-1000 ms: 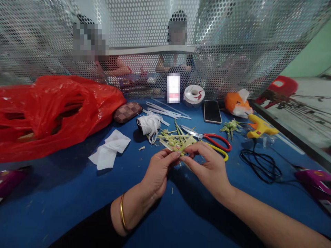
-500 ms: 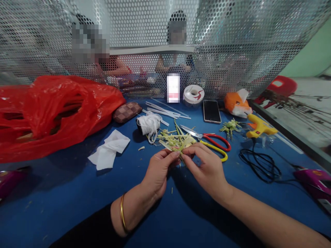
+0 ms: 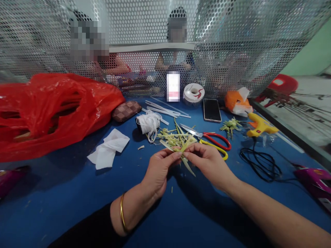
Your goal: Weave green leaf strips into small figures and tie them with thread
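Note:
Between my two hands are flat pale-green leaf strips (image 3: 188, 166), crossing one another and sticking out on several sides. My left hand (image 3: 161, 167) is closed, thumb and fingers pinching the strips near their crossing. Opposite it, my right hand (image 3: 207, 162) also pinches them, its fingertips almost touching the left ones. Just beyond the fingertips lies a loose pile of green and yellowish strips (image 3: 170, 137). Scissors (image 3: 207, 135) with one red and one yellow handle lie partly behind my right hand. A bundle of white string (image 3: 149, 122) sits left of the pile.
A red plastic bag (image 3: 62, 106), a checkered case (image 3: 126, 111) and a white tissue (image 3: 108, 148) are at left. At right are a phone (image 3: 212, 110), a small green leaf knot (image 3: 230, 126), a yellow glue gun (image 3: 260, 125) and its black cord (image 3: 261, 163). Two people sit behind the perforated screen (image 3: 144, 27).
A leaf strip now points down toward me below my fingertips. My right hand has shifted slightly and its fingers are drawn closer together. The other things stay in place.

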Available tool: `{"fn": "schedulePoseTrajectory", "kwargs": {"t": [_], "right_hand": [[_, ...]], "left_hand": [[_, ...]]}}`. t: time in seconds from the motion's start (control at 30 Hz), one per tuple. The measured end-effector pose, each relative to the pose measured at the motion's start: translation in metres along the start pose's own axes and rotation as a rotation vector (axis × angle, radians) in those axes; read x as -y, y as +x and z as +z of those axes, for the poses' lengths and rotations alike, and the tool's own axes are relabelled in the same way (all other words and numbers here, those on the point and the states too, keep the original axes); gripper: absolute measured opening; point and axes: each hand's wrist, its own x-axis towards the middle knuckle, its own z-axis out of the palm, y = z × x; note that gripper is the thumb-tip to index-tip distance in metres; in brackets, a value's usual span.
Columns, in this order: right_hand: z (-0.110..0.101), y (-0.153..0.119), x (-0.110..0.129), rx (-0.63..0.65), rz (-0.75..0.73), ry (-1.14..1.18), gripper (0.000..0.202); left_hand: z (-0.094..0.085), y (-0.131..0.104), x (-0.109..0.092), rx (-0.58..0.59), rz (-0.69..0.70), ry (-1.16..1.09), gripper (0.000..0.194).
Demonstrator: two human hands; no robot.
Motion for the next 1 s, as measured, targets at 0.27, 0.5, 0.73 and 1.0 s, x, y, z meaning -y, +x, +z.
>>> {"fn": "schedulePoseTrajectory", "kwargs": {"t": [0.27,0.5,0.73,1.0], "right_hand": [[0.001,0.001,-0.004,-0.033,0.088,0.040,0.017],[-0.002,0.003,0.002,0.057,0.071,0.282,0.016],[0.002,0.001,-0.008,-0.099,-0.065,0.119,0.007],[-0.001,-0.001,-0.009,-0.158,-0.225,-0.186,0.015]], "left_hand": [[-0.001,0.001,-0.001,-0.035,0.019,0.047,0.026],[-0.002,0.000,-0.001,0.019,0.000,0.069,0.034],[-0.004,-0.001,0.001,0.080,0.025,0.127,0.028],[-0.003,-0.001,-0.003,0.193,-0.042,0.099,0.016]]}}
